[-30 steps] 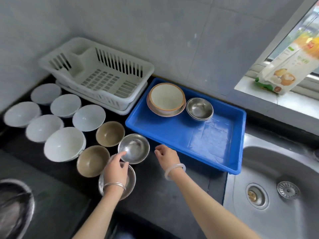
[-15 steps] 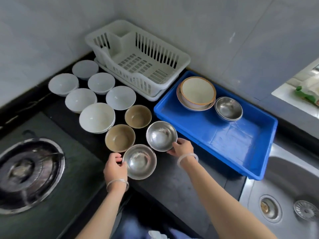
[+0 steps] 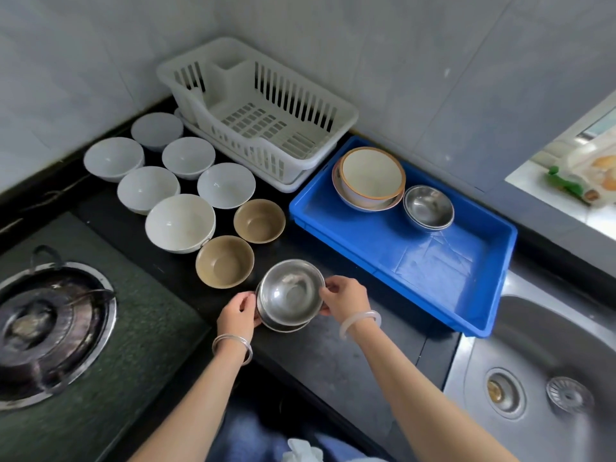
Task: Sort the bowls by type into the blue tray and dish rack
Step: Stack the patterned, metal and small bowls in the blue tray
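Observation:
Two steel bowls [image 3: 289,295] sit nested on the dark counter near its front edge. My right hand [image 3: 345,298] pinches the upper bowl's right rim; my left hand [image 3: 238,315] grips the lower bowl's left rim. Two brown bowls [image 3: 225,261] [image 3: 259,221] stand just behind them. Several white bowls [image 3: 180,223] fill the counter to the left. The blue tray [image 3: 443,265] on the right holds stacked orange-rimmed bowls [image 3: 371,176] and stacked steel bowls [image 3: 428,208] at its far end. The white dish rack [image 3: 263,111] at the back holds nothing.
A gas burner [image 3: 43,328] lies at the left. A steel sink [image 3: 550,371] with its drain sits at the right, past the tray. A packet [image 3: 580,175] rests on the window sill. Tiled walls meet in a corner behind the rack.
The steel bowl my right hand held has moved toward me and now sits inside the one at my left hand. The camera view has shifted a little.

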The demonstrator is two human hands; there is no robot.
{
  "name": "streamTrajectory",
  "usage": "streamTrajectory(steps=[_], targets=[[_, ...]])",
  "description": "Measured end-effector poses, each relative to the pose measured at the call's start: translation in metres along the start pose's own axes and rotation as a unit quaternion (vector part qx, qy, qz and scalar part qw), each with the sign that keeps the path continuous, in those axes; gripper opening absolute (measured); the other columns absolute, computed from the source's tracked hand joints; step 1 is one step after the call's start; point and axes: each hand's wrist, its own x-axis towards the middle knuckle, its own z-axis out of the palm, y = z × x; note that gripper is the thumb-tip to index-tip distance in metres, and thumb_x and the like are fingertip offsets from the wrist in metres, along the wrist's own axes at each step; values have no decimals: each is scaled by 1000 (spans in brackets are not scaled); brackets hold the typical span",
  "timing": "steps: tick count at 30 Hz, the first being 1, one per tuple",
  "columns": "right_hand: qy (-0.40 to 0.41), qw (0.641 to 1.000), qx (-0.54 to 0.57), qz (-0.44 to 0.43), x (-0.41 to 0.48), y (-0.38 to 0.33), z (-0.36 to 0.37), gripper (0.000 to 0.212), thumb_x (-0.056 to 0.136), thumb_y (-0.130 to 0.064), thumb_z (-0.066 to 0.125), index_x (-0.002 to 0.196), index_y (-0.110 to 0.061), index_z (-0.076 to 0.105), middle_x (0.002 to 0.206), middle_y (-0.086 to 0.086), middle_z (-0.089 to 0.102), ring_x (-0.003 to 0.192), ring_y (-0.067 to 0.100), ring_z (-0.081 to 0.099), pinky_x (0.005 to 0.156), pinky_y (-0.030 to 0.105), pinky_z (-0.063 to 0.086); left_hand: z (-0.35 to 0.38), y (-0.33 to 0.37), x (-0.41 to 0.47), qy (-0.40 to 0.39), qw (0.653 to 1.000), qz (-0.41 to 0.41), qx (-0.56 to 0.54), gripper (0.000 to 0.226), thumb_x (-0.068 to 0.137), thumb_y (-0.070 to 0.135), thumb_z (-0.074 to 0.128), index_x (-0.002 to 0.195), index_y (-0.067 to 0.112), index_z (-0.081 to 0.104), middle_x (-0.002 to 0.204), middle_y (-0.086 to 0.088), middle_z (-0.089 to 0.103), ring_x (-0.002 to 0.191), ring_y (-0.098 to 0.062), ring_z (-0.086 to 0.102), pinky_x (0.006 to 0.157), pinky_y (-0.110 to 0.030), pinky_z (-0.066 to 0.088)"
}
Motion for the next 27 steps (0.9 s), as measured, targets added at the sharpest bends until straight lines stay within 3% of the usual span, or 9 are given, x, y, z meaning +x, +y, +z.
streamTrajectory(steps=[3,7,12,15,19,23,27], targets=[[0,999,-45,-13,-1,3,5,8,88,-20,56,88,-19,65,69,0,70,54,8,68,61,22,58,-1,0,1,-12,999,-26,-37,14,91,20,51,85,18,64,89,-9,63,85,-23,62,83,-36,55],[-1,998,-66,-13,-1,5,10,9,89,-19,55,92,-19,63,75,3,71,59,12,70,60,22,56,0,-3,2,-32,999,-18,3,20,88,13,57,106,6,63,100,-13,64,90,-23,61,81,-34,54],[14,996,-82,-6,3,11,12,10,89,-25,57,99,-24,59,77,-2,64,58,13,65,52,16,47,0,-1,6,-54,998,-36,8,26,88,4,54,114,3,59,104,-15,63,93,-25,61,79,-33,53],[-34,997,22,60,7,16,13,24,90,-25,58,113,-21,58,85,-3,63,71,15,67,59,23,57,0,2,12,-65,996,-55,3,29,89,4,53,117,3,57,103,-14,62,93,-24,60,78,-32,52],[-87,974,160,135,9,17,12,31,92,-20,56,123,-14,58,100,7,66,87,23,68,68,30,60,3,9,14,-88,994,-62,20,26,87,4,52,111,7,60,96,-12,64,89,-23,62,75,-31,53],[-58,973,196,111,10,16,1,29,91,-19,57,120,-15,59,95,1,67,86,19,69,66,26,59,11,26,13,-105,994,-32,25,17,86,4,53,94,14,64,85,-3,67,81,-15,64,59,-20,52],[-12,969,237,68,17,9,-27,22,91,-20,57,112,-16,63,93,0,70,78,15,71,62,22,58,34,63,13,-131,991,12,30,17,85,6,55,98,17,60,88,-1,66,84,-15,64,61,-21,52]])
